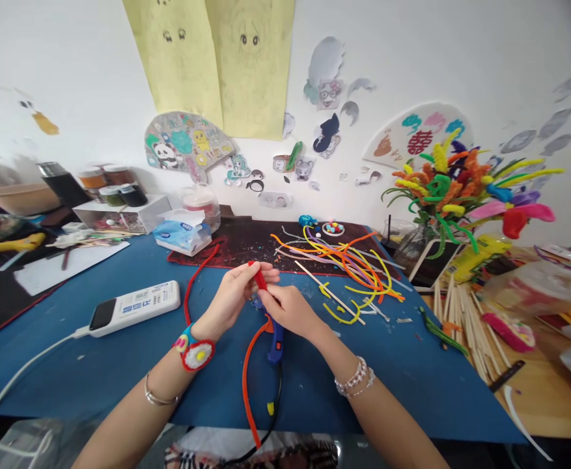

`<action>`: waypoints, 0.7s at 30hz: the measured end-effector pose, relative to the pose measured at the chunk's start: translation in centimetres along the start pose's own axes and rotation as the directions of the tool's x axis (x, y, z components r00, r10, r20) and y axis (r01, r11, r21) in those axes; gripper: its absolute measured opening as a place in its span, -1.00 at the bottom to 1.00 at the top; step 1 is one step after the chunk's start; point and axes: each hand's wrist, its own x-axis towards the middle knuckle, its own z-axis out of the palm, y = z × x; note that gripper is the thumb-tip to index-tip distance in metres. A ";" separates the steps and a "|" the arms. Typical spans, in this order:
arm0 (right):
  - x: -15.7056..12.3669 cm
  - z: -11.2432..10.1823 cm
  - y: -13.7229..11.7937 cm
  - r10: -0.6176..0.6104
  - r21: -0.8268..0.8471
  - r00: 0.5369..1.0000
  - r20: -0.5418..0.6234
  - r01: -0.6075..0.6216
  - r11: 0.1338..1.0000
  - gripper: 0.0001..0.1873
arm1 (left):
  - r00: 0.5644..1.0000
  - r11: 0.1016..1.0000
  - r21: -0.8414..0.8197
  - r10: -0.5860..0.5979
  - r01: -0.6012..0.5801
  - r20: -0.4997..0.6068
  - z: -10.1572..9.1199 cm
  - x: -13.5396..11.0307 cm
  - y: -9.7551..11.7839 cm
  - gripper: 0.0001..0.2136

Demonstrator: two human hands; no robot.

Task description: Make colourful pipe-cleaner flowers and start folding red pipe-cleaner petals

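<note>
The one sign that reads clearly is a red double-happiness character, 囍, on a paper fan [396,125] taped to the wall, up and to the right of the power strip [133,308]. The strip itself carries dark printed characters, too blurred to read. Just above it, a tissue pack [182,234] shows blue lettering, also illegible. Far to the strip's right, a yellow packet [475,257] has print too small to make out.

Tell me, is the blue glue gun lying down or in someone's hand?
In hand: the right hand grips the blue glue gun, its handle pointing down toward the blue mat, black cord trailing below.
</note>
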 end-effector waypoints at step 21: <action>-5.0 -3.7 -5.7 -0.069 0.218 0.998 -0.014 0.070 0.973 -0.63 | 0.969 0.979 -0.066 0.178 -0.192 -0.170 -2.1 1.0 0.2 -0.79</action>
